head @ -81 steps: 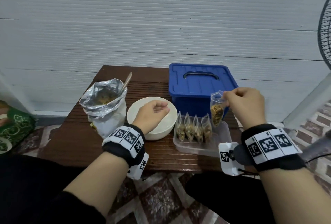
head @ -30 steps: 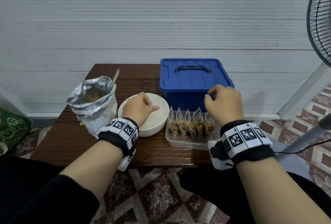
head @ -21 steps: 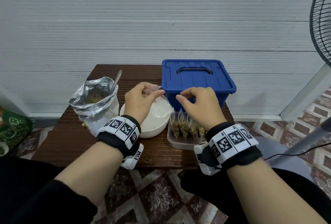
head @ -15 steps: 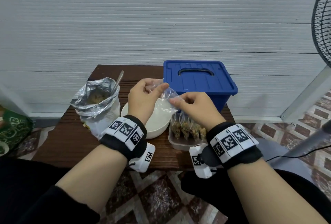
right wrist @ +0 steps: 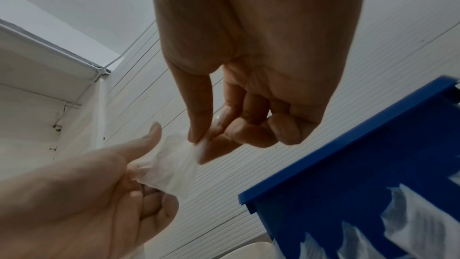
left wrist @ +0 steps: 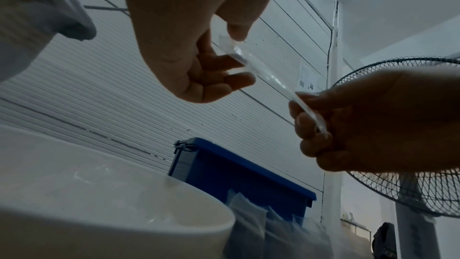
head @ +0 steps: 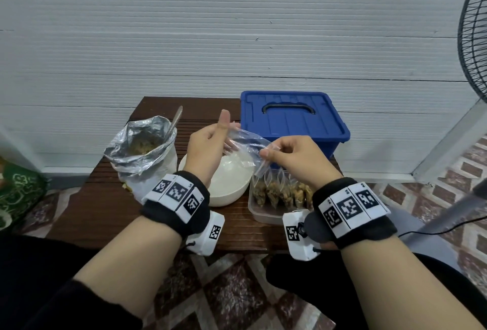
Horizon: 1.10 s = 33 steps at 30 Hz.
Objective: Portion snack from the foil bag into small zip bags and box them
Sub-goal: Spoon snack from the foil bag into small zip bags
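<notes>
Left hand point(head: 208, 145) and right hand point(head: 295, 158) each pinch one end of a single empty zip bag point(head: 247, 145), held stretched between them above the white bowl point(head: 232, 187). The bowl's contents cannot be made out. Left of the bowl stands one foil bag point(head: 142, 150), open-topped, holding brownish snack with one spoon handle point(head: 175, 121) rising from it. Right of the bowl sits one clear tray point(head: 263, 215) holding a row of filled zip bags point(head: 279, 192), about five, upright. Behind the bowl to the right is one blue box point(head: 292, 121), lid on. All rest on the wooden table point(head: 87, 211).
</notes>
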Each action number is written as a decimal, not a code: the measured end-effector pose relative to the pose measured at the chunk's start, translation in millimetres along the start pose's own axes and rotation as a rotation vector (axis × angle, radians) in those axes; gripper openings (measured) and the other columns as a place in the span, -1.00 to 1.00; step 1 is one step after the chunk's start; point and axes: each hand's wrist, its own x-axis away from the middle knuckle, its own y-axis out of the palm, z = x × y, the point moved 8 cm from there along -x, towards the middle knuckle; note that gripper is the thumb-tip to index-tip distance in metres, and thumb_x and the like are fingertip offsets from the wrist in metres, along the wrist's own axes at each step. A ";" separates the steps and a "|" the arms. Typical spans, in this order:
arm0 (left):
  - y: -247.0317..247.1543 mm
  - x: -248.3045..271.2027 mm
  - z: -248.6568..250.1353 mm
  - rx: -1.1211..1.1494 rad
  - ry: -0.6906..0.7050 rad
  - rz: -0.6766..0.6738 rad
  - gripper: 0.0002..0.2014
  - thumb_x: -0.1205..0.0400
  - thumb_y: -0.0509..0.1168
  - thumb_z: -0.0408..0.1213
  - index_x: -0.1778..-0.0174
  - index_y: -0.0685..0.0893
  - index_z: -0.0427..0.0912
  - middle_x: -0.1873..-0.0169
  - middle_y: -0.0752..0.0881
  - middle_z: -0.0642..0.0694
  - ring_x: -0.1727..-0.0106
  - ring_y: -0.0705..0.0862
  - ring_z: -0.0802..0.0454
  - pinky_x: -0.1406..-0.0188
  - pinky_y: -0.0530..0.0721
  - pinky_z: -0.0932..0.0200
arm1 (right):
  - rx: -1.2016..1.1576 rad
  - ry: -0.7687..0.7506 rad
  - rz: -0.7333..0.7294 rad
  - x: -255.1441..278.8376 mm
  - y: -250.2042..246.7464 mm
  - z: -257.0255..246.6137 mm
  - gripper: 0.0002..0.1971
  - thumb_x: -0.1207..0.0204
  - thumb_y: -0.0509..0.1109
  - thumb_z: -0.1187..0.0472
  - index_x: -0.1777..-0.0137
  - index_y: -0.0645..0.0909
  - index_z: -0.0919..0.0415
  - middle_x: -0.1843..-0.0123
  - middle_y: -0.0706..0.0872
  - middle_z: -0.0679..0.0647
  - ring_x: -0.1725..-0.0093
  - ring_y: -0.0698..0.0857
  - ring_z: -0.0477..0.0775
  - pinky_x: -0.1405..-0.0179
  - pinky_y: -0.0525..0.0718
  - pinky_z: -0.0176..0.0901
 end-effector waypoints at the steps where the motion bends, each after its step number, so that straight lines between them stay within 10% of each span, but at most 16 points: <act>1: 0.9 0.0 -1.1 -0.003 -0.007 -0.023 -0.61 -0.63 0.19 0.18 0.09 0.80 0.01 0.42 0.75 0.05 0.32 0.66 0.21 0.11 0.68 0.21 | 0.004 0.005 -0.006 0.2 0.1 0.7 -0.82 -0.54 0.45 0.17 0.24 0.72 0.24 0.50 0.69 -0.21 0.48 0.59 -0.45 0.38 0.45 -0.60; 14: -3.2 -1.4 -2.5 -0.020 0.079 0.047 -0.89 -0.69 0.27 -0.10 0.00 0.69 0.03 0.30 0.69 0.08 0.30 0.65 0.35 0.21 0.61 0.29 | 0.001 0.046 0.028 -1.6 -0.6 4.6 -0.73 -0.53 0.47 0.11 0.22 0.76 0.34 0.30 0.79 0.04 0.40 0.65 -0.28 0.27 0.59 -0.41; 18: 6.2 2.5 0.7 -0.330 0.232 -0.035 -0.35 -0.47 0.49 0.05 -0.48 0.47 0.05 -0.27 0.55 0.13 -0.28 0.52 0.27 -0.27 0.46 0.37 | -0.007 0.073 0.075 -0.8 -6.8 7.9 -0.73 -0.52 0.47 0.11 0.27 0.76 0.32 0.22 0.82 0.16 0.21 0.73 0.05 0.07 0.67 -0.17; 22: 27.7 18.6 15.2 -0.593 0.547 -0.272 0.09 -0.10 0.46 0.43 -0.58 0.31 0.18 -0.49 0.34 0.28 -0.55 0.25 0.19 -0.57 0.23 -0.03 | 0.019 0.073 0.078 -0.2 -9.0 7.9 -0.73 -0.49 0.49 0.12 0.21 0.75 0.38 0.21 0.81 0.21 0.22 0.74 0.10 0.05 0.70 -0.07; 26: 40.4 29.0 17.2 -0.920 0.792 -0.331 -0.01 -0.18 0.37 0.48 -0.56 0.35 0.22 -0.61 0.27 0.23 -0.69 0.04 0.02 -0.58 -0.02 -0.40 | 0.086 0.087 0.039 -0.1 -6.4 7.4 -0.76 -0.49 0.49 0.10 0.22 0.75 0.30 0.29 0.79 0.17 0.33 0.67 -0.05 0.16 0.65 -0.14; 33: 43.6 32.6 15.5 -0.897 0.808 -0.366 -0.20 -0.25 0.42 0.40 -0.43 0.52 0.22 -0.35 0.58 0.26 -0.64 0.20 0.14 -0.54 -0.06 -0.31 | 0.144 0.072 0.011 0.3 -3.8 6.3 -0.74 -0.48 0.50 0.10 0.34 0.67 0.25 0.46 0.63 -0.04 0.42 0.58 -0.13 0.32 0.53 -0.27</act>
